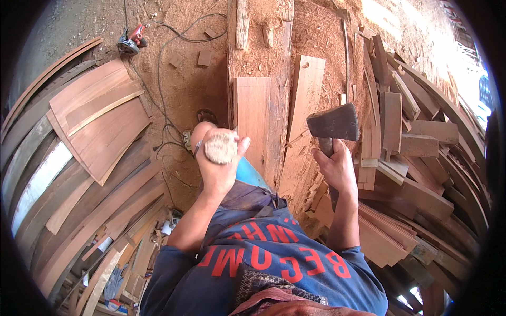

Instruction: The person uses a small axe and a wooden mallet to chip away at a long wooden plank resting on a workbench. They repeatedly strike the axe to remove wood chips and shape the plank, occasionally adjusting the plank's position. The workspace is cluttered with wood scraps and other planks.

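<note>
My left hand (217,171) is closed around a wooden-handled tool (221,148), its round, pale, frayed end facing up. The tool's lower part is hidden beneath my fist, so I cannot tell its exact kind. In my right hand (339,168) is a hatchet (333,122), gripped on the handle just below its broad dark head. Between and beyond my hands, a reddish plank (253,113) lies along a long, heavy wooden beam (276,100). Neither hand touches that plank as far as I can see.
Another board (307,89) rests right of the beam, among shavings. Timber offcuts (416,137) pile up on the right. Stacked curved boards (89,237) and a panel (100,116) fill the left. A red power tool (133,41) with its black cable (163,95) lies at far left.
</note>
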The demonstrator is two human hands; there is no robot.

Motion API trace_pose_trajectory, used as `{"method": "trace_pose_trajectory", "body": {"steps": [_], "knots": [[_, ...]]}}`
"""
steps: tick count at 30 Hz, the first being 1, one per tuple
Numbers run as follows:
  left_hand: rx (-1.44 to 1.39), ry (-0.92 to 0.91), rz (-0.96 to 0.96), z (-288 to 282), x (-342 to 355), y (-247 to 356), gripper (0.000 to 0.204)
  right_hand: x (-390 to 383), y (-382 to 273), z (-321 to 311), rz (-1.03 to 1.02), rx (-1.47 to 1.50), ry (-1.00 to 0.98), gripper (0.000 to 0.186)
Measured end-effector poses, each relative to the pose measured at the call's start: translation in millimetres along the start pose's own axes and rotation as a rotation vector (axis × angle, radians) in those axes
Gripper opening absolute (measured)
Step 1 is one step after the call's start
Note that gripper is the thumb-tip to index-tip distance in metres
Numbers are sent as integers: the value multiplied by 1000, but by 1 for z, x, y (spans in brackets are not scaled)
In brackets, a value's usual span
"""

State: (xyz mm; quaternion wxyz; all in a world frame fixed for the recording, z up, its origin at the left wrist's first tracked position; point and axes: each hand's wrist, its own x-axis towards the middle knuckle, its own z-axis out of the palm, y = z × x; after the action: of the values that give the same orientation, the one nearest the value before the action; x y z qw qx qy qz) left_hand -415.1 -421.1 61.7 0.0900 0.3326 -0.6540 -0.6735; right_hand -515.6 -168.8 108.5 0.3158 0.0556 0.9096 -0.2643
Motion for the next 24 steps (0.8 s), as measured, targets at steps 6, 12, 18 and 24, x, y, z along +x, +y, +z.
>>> {"method": "trace_pose_trajectory", "body": {"steps": [6,12,18,24], "knots": [[58,-329,26,-5,20,-6,26,6,-4,-1,37,-37,-44,37],[146,-553,160,5,11,-5,30,4,-14,-2,104,38,-138,46],[215,-711,248,1,12,1,33,-8,-21,-6,38,-11,-140,49],[251,-1110,362,-17,30,37,27,-19,-11,-8,40,-3,-145,48]]}}
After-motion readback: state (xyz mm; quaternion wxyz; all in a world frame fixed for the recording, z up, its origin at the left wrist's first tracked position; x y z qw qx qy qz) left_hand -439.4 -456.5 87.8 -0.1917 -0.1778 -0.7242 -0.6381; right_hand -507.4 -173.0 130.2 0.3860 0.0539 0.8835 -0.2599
